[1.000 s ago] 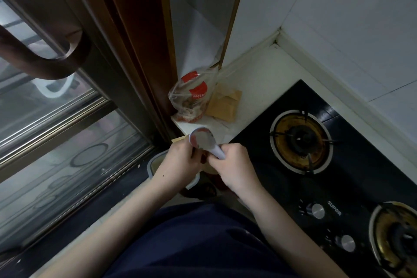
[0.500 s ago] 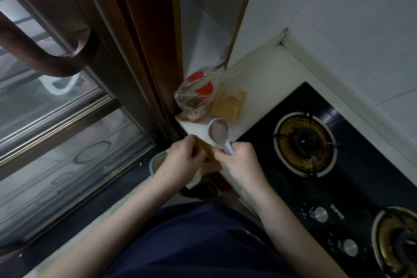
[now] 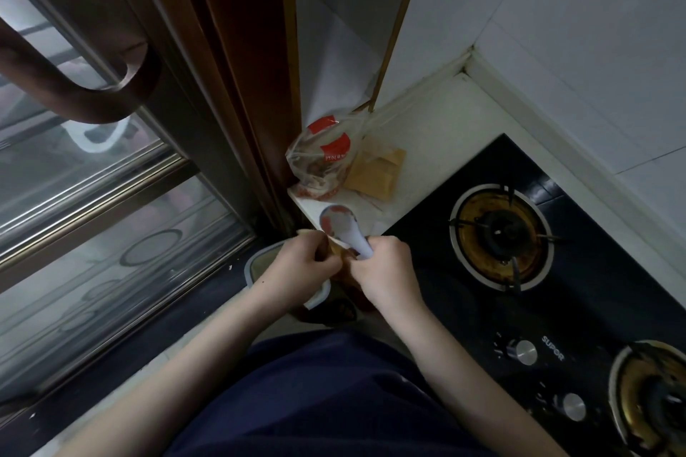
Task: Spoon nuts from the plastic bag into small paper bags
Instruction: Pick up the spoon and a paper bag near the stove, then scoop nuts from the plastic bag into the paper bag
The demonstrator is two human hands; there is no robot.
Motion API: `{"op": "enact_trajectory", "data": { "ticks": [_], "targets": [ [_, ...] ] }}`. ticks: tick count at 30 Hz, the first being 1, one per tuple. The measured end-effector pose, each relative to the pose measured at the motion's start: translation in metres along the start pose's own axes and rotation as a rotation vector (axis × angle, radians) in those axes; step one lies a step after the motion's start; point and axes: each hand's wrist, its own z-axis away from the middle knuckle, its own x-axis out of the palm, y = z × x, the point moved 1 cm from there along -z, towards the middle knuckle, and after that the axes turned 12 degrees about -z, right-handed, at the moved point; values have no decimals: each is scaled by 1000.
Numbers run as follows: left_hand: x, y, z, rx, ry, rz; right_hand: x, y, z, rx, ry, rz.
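- Right hand [image 3: 386,273] grips spoon [image 3: 343,230]; left hand [image 3: 297,265] pinches paper bag [image 3: 336,252] at counter's front-left edge.
- Plastic bag [image 3: 321,163] sits at counter's left edge.
- Tip: hold mouth open, tilt spoon slowly.

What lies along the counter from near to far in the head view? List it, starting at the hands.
Left hand and right hand side by side, then the white spoon bowl, then the plastic bag of nuts with paper bags beside it, then the wall corner.
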Motion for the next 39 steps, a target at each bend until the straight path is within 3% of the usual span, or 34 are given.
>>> {"op": "enact_trajectory", "data": {
  "ticks": [5,9,17,23,28,31,36,39],
  "targets": [
    [2,1,3,152,30,-165,-3,8,-9,267,64,-418],
    [-2,-1,6,320,231,-235,-6,9,-5,296,-4,-493],
    [7,-9,3,468,198,-605,0,-3,-1,369,-95,-603],
    [1,-11,5,441,293,-313,-4,-10,2,285,-161,-663],
    [-4,-22,4,211,267,-84,-27,-10,-10,210,-236,-713],
    [-12,-29,-1,118,292,25,-44,-25,-23,63,-150,-397],
    [-22,-36,-5,122,367,70,-75,-82,-50,-543,113,222],
    [-25,-40,-6,101,385,63,-80,-110,-73,-727,143,541]
  ]
}}
